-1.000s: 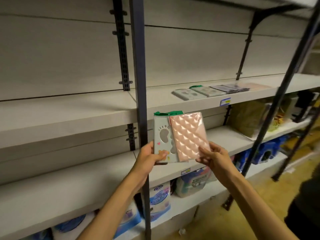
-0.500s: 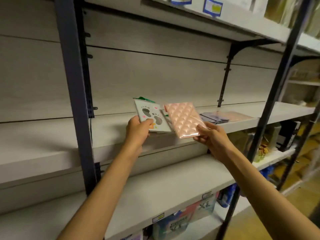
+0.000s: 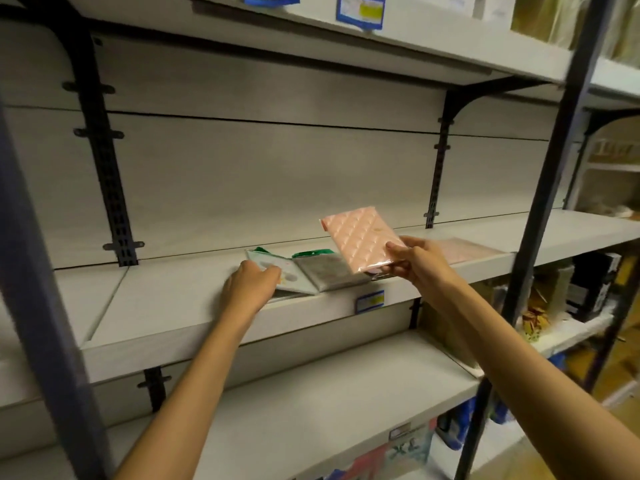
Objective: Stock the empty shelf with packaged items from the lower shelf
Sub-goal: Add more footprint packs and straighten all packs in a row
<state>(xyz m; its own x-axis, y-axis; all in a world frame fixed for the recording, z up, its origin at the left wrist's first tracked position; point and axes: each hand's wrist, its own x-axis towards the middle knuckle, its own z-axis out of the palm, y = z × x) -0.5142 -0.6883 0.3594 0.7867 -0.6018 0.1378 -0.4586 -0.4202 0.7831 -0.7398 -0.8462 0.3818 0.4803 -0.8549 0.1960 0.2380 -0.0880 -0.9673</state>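
My right hand (image 3: 412, 263) pinches the lower corner of a pink quilted package (image 3: 360, 240) and holds it tilted above the grey shelf (image 3: 180, 306). My left hand (image 3: 247, 289) holds a pale green package with a footprint design (image 3: 291, 277) low at the shelf's front edge. Whether this package touches the board is unclear. A grey package with a green header (image 3: 329, 270) lies flat on the shelf between my hands. Further right another flat pink package (image 3: 464, 252) lies on the same shelf.
A dark upright post (image 3: 45, 289) stands at the left and another (image 3: 543, 202) at the right. A blue price label (image 3: 370, 301) sits on the shelf edge. Below are a bare grey shelf (image 3: 329, 403) and boxed goods (image 3: 408, 448). More goods fill the right bay.
Both hands rose from in front of the lower shelves to the middle shelf. My left hand brought the footprint package down to the shelf, while my right hand moved the pink one to the right.
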